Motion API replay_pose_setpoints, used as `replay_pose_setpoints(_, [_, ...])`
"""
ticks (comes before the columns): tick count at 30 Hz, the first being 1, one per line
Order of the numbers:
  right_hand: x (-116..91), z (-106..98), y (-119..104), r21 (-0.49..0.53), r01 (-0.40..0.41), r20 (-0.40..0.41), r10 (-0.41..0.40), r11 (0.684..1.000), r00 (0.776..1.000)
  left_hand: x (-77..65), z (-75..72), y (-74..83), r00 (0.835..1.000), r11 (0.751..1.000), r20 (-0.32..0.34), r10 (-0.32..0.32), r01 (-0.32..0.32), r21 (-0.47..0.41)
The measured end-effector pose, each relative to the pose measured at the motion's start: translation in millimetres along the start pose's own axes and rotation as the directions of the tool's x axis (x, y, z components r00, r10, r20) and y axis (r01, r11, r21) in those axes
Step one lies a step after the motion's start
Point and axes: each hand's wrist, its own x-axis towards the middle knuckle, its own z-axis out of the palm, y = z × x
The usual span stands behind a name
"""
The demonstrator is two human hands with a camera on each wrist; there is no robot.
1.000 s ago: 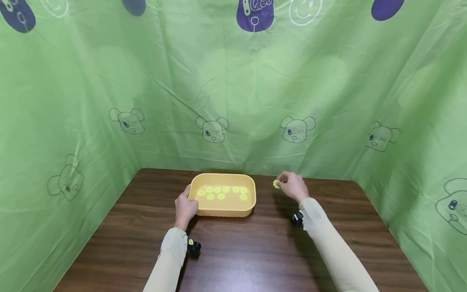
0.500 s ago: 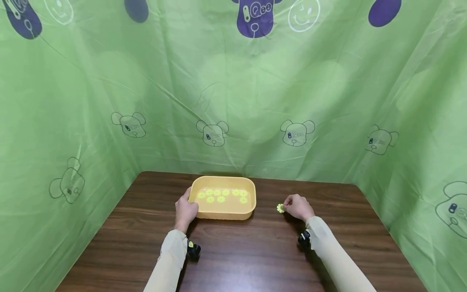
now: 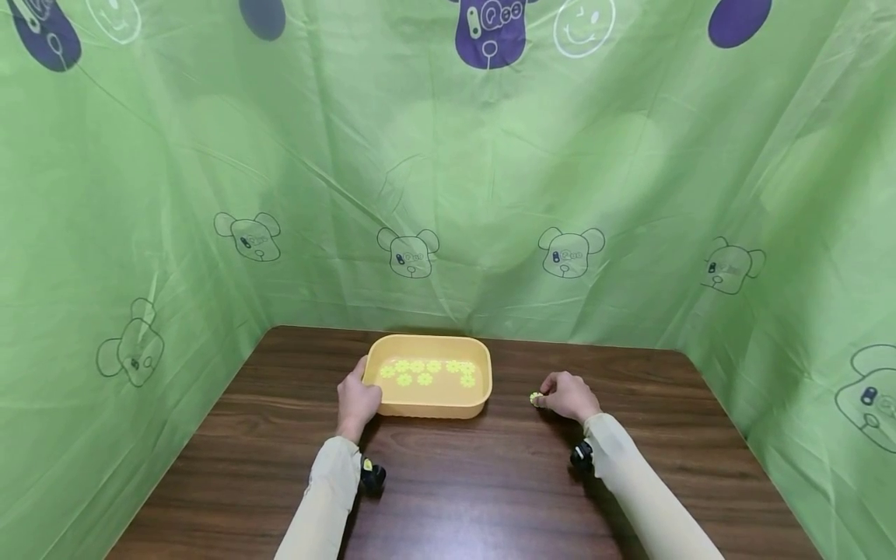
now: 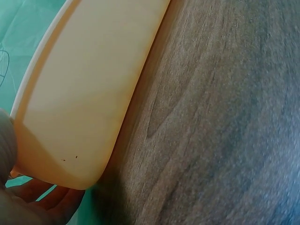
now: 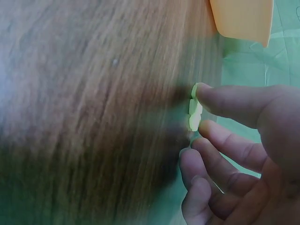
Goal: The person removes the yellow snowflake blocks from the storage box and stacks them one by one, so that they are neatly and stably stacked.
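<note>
My left hand (image 3: pixel 358 400) grips the near left corner of a yellow plastic tray (image 3: pixel 427 409), thumb over the rim and fingers under the outer wall, as the left wrist view shows. Several small yellow-green flower-shaped pieces (image 3: pixel 425 379) lie on the tray's floor. To the right of the tray, low over the table, my right hand (image 3: pixel 570 398) pinches one more flower-shaped piece (image 5: pixel 195 114) between thumb and fingertips. That piece stands on edge in the right wrist view, close to the tabletop; whether it touches the wood I cannot tell.
A dark brown wooden table (image 3: pixel 455 482) carries the tray near its back edge. Green printed cloth (image 3: pixel 490 179) hangs behind the table and along both sides. Each wrist wears a small black camera (image 3: pixel 372 477).
My right hand has come nearer and lower with the flower-shaped piece, then tilted it slightly over the last half second. The left hand and the tray have stayed in place.
</note>
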Motion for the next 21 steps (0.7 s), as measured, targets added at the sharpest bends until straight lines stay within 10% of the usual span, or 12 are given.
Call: replay_pose_setpoints(21, [-1.9,0.8,-5.0,-0.012,-0.021,0.014,0.021,1.000,1.000,1.6,-0.7,-1.1,1.000,1.000,-0.009,0.017,-0.017,-0.005])
